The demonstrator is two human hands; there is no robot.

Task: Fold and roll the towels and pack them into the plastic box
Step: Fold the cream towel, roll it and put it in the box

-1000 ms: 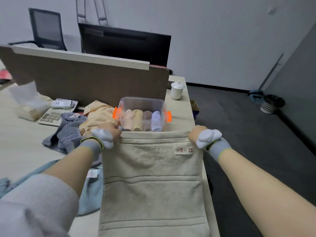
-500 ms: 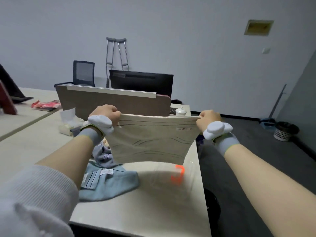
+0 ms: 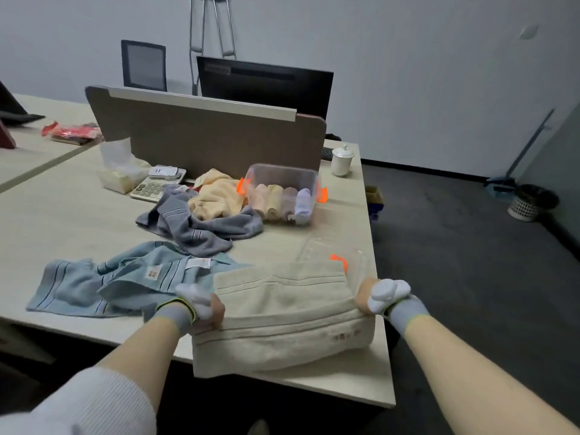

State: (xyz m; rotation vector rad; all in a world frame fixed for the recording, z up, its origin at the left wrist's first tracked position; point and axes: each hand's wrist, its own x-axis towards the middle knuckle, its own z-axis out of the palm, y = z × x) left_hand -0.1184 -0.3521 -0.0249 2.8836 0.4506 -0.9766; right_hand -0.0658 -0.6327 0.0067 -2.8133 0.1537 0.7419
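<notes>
A beige towel (image 3: 282, 312) lies folded over on the desk's near right corner. My left hand (image 3: 207, 309) grips its left edge and my right hand (image 3: 373, 298) grips its right edge. Under the towel's far right side lies a clear lid with an orange clip (image 3: 340, 262). Farther back stands the clear plastic box (image 3: 282, 177) with orange clips, holding several rolled towels side by side. To its left lie loose towels: a yellow one (image 3: 216, 196), a grey striped one (image 3: 194, 227) and a light blue striped one (image 3: 119, 284).
A calculator (image 3: 150, 186), a tissue pack (image 3: 122, 171) and a white lidded cup (image 3: 342, 160) stand near the brown desk divider (image 3: 204, 136). A monitor (image 3: 263, 83) rises behind it. The desk edge (image 3: 381, 309) drops off at the right to dark floor with a wastebasket (image 3: 530, 205).
I lifted the beige towel up off the desk by its top edge, then brought it down folded over toward me. Both hands kept their grip throughout.
</notes>
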